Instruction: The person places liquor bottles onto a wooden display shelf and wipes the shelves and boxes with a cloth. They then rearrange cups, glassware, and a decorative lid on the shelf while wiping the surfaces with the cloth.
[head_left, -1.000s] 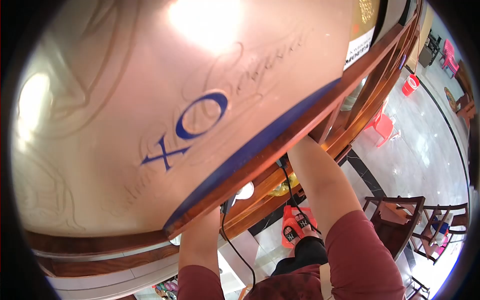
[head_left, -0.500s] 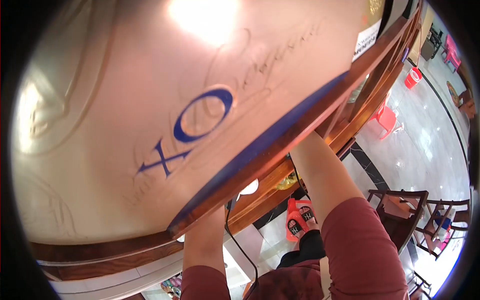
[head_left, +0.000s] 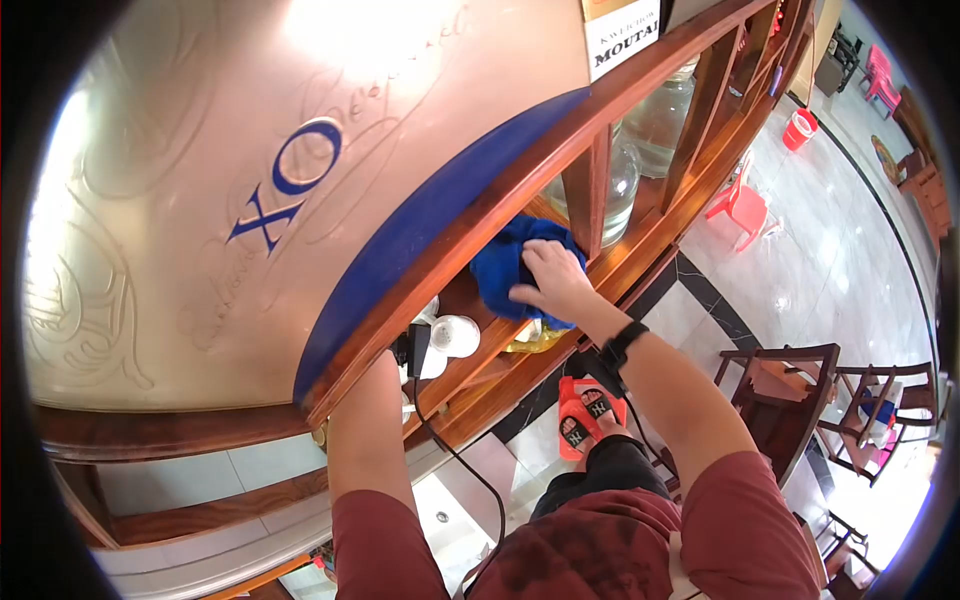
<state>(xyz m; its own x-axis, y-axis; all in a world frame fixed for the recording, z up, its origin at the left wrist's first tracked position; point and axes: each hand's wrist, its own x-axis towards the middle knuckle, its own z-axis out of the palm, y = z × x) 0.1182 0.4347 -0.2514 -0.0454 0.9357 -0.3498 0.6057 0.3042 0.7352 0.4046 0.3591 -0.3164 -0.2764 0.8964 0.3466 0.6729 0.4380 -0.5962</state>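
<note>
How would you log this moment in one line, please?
Right hand: on bunched blue cloth, thumb apart | Left hand: hidden behind wooden rail | Nearby: glass jars

**Dark red top, black gear at both wrists**

Short-sleeved shirt (head_left: pixel 560 555), dark red; blurred darker patches across the front. Left sleeve (head_left: pixel 385 545) and right sleeve (head_left: pixel 750 530) plain, same red. Pale strap (head_left: pixel 682 572) at the right side of the chest. Right hand (head_left: pixel 556 275) bare; black band (head_left: pixel 624 343) round the wrist, small dark box (head_left: pixel 597 368) on its underside, thin black cable (head_left: pixel 645 430) attached. Left wrist: black blocky device (head_left: pixel 416 345), black cord (head_left: pixel 465 465) looping off it. Legwear (head_left: pixel 615 470) black. Open-toed black slippers (head_left: pixel 596 403), white interlocked letters on the straps.
</note>
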